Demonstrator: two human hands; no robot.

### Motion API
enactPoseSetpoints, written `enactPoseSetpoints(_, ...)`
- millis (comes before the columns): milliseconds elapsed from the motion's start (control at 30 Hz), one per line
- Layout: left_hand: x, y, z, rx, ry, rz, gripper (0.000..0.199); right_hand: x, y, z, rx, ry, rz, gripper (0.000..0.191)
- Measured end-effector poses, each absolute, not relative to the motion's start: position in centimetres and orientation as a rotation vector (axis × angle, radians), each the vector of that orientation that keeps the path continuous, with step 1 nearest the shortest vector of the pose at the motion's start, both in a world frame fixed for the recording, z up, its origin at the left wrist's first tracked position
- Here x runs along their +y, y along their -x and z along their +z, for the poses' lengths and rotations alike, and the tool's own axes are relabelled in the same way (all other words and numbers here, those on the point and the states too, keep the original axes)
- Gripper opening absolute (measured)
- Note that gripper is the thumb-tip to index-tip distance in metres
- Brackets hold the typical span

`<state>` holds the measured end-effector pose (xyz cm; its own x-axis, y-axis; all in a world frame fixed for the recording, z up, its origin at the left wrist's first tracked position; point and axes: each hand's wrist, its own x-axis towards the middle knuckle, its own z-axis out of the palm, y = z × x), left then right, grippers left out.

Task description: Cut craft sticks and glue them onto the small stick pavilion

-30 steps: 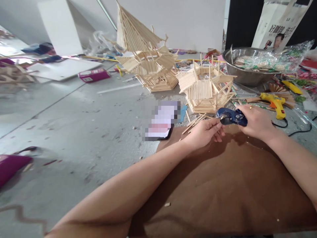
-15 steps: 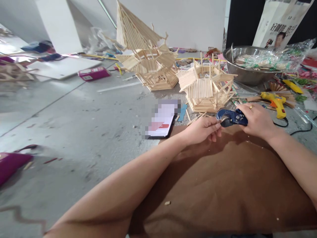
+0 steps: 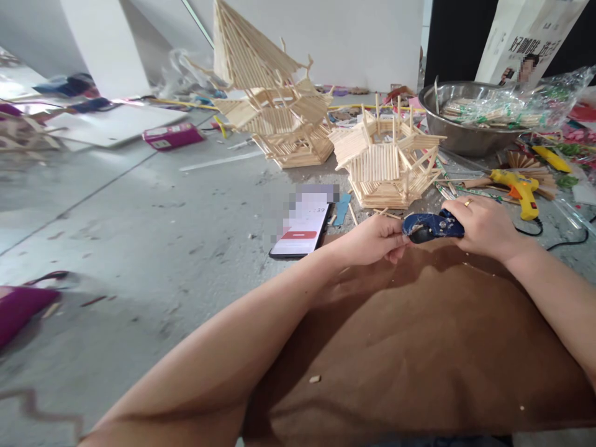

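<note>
In my right hand [image 3: 487, 226] is a pair of blue cutters [image 3: 433, 228], gripped by the handles, with the jaws pointing left. My left hand [image 3: 372, 241] is closed in a pinch right at those jaws, on a short wooden stick that the fingers and jaws mostly hide. Just beyond my hands stands a small open stick pavilion [image 3: 388, 164] with posts rising from its top. Behind it to the left is a taller stick tower [image 3: 274, 118] with a peaked roof. A brown cloth [image 3: 419, 335] lies under my forearms.
A phone [image 3: 302, 226] lies left of my hands. To the right are a yellow glue gun [image 3: 521, 189] with a cord and a metal bowl [image 3: 460, 139] of bagged sticks. Purple boxes [image 3: 172, 135] and loose sticks lie on the grey floor [image 3: 139, 248]. One offcut [image 3: 315, 379] sits on the cloth.
My left hand has shifted slightly left and the cutters tilt a little differently. The stick, which showed between fingertips and jaws before, is now mostly hidden.
</note>
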<state>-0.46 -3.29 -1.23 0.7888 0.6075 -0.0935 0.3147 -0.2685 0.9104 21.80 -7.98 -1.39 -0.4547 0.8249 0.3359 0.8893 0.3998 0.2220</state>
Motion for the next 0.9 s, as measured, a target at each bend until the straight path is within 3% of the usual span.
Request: enactPoseSetpoints(900, -3.36, 0.52, -1.1, 0.622, -1.641, 0.331, 0.021, -7.99, -22.11, -1.34, -2.492, 1.492, -0.568, 0.027)
